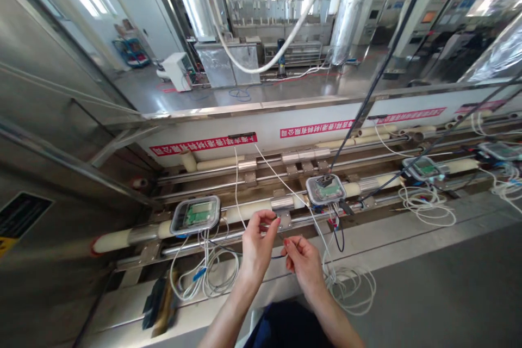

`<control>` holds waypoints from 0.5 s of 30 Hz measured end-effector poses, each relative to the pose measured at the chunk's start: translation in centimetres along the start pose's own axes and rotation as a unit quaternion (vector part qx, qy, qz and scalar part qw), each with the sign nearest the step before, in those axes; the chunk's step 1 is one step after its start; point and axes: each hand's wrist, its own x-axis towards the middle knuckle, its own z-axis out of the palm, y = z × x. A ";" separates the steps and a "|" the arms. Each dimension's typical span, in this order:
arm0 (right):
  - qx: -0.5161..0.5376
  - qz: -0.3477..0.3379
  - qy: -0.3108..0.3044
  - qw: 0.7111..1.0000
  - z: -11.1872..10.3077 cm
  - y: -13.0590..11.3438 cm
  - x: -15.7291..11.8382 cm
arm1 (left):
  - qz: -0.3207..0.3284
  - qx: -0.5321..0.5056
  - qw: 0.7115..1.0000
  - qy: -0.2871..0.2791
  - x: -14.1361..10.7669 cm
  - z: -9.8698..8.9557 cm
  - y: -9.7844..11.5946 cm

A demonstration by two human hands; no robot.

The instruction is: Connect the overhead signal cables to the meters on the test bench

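Observation:
My left hand [259,244] is raised in front of the rails, thumb and fingers closed in a pinch; what lies between them is too small to make out. Just to its right and slightly lower, my right hand [304,261] pinches a thin black cable [278,256], which passes behind my left wrist towards the left box. A clear-lidded box [196,215] with a green circuit board sits on the pipe to the left. Another such box [325,190] stands to the right, beyond my hands. Coiled white cables [220,277] hang below the left box.
Metal rails [228,235] and cream pipes [248,210] run across the bench. A wooden-handled brush-like tool [163,304] lies at the lower left. More white cable [353,288] is coiled at right. Further boxes [426,168] line the rails. A black cord [383,65] hangs diagonally.

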 end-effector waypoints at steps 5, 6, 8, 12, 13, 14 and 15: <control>0.028 0.012 0.019 0.999 0.1 1.2 0.4 | 0.230 0.098 0.965 -0.084 4.1 5.4 2.2; 0.032 0.011 0.022 0.999 0.1 1.4 0.4 | 0.268 0.122 0.950 -0.106 4.8 6.5 2.5; 0.041 0.008 0.026 0.999 0.1 1.8 0.5 | 0.319 0.165 0.924 -0.134 6.0 8.5 3.1; 0.058 0.012 0.027 0.998 -0.1 2.3 0.5 | 0.355 0.194 0.898 -0.173 7.1 9.7 3.5; 0.059 0.011 0.027 0.998 -0.2 2.3 0.4 | 0.356 0.189 0.899 -0.173 7.1 9.3 3.5; 0.059 0.008 0.027 0.998 -0.2 2.2 0.3 | 0.349 0.180 0.904 -0.168 7.1 8.5 3.4; 0.060 0.004 0.026 0.998 -0.2 2.0 0.3 | 0.336 0.168 0.913 -0.160 7.0 7.4 3.3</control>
